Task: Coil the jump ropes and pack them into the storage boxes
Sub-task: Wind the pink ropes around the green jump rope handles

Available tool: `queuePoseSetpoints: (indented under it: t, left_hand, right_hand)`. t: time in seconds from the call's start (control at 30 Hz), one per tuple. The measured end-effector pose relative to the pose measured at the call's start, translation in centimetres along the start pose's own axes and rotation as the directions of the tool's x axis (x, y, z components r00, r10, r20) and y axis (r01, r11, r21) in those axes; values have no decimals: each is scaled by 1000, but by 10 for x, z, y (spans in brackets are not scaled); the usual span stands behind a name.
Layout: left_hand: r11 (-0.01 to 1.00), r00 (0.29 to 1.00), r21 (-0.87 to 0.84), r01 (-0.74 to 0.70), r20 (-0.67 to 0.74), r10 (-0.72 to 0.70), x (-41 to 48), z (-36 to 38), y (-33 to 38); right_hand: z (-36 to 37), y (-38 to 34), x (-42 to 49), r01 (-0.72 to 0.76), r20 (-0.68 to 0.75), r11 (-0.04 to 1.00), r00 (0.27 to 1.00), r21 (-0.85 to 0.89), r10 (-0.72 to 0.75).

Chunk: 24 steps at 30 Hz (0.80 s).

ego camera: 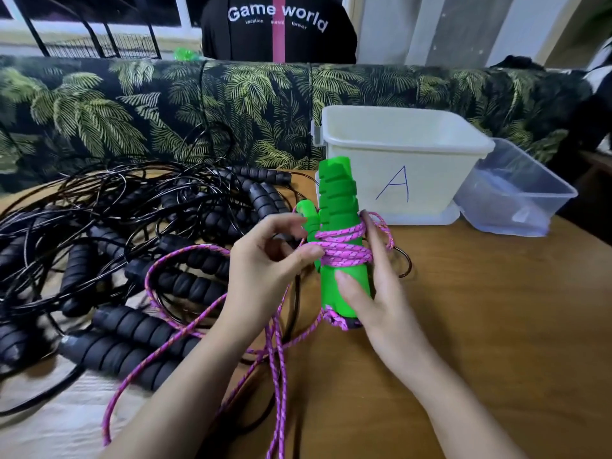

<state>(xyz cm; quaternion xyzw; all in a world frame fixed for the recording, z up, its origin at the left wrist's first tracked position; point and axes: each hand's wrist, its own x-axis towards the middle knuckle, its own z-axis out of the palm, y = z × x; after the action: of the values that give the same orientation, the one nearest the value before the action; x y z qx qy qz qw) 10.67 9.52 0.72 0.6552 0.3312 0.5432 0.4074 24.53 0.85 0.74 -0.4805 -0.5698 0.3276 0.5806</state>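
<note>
My right hand (367, 286) grips two green jump-rope handles (337, 207) held upright together, thumb across the front of the larger one. A pink cord (344, 250) is wound in a few turns around their middle. My left hand (265, 260) pinches that cord at the left side of the wraps. The cord's loose length (185, 279) loops down over the wooden table (480, 326) toward me. A white box marked "A" (404, 160) stands open just behind the handles. Beside it on the right is a clear plastic box (516, 197).
A tangled pile of black jump ropes with ribbed black handles (132, 260) fills the table's left half. A leaf-patterned sofa back (165, 104) runs behind the table. A person in a black printed top (278, 28) stands beyond it.
</note>
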Motion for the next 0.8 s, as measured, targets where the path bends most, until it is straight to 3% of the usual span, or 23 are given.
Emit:
queuePoseSetpoints:
  t: [0.07, 0.2, 0.33, 0.47, 0.67, 0.8]
  left_hand:
    - [999, 999, -13, 40, 28, -39, 1, 2, -3]
    - [960, 976, -207, 188, 148, -159, -1, 7, -1]
    - [971, 987, -180, 158, 45, -152, -3, 8, 3]
    - [984, 989, -104, 146, -8, -147, -6, 7, 5]
    - [973, 982, -143, 184, 79, -174, -3, 3, 7]
    - [974, 985, -145, 174, 30, -171, -4, 2, 6]
  right_hand:
    - [-1, 4, 0, 2, 27, 998, 1000, 65, -4]
    - [0, 7, 1, -36, 56, 988, 998, 147, 28]
    - [2, 10, 3, 60, -53, 984, 996, -168, -70]
    - [2, 12, 3, 127, -86, 945, 983, -301, -160]
    - [-8, 7, 5, 20, -141, 995, 989, -99, -34]
    - [-7, 8, 6, 2, -137, 990, 990, -142, -22]
